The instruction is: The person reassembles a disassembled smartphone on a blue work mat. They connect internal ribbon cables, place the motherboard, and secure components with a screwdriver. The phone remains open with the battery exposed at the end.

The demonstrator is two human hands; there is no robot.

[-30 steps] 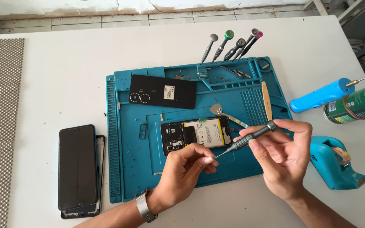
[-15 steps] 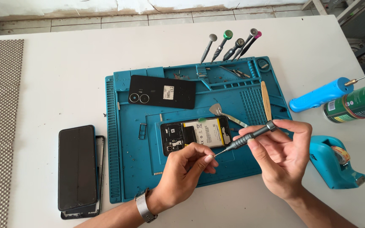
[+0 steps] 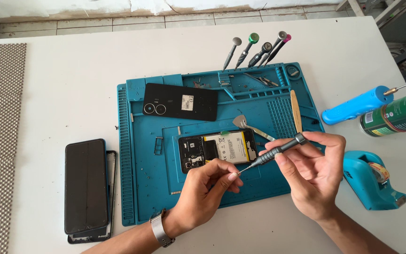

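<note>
My right hand [image 3: 313,176] grips a grey precision screwdriver [image 3: 278,151] that slants down to the left. My left hand [image 3: 210,188], a watch on its wrist, pinches its fingertips at the screwdriver's tip [image 3: 237,173]; whether something tiny is held there I cannot tell. Just behind both hands an opened phone [image 3: 217,150] lies on the blue repair mat [image 3: 142,188], with its battery and circuit board showing. The phone's black back cover [image 3: 180,101] rests farther back on the mat.
Several screwdrivers [image 3: 255,51] lie past the mat's far edge. A metal pry tool [image 3: 250,127] and a wooden spudger [image 3: 296,110] sit on the mat. A dark screen on a frame [image 3: 86,188] lies left. A blue tape dispenser [image 3: 374,181], blue tool [image 3: 355,106] and green can [image 3: 398,114] stand right.
</note>
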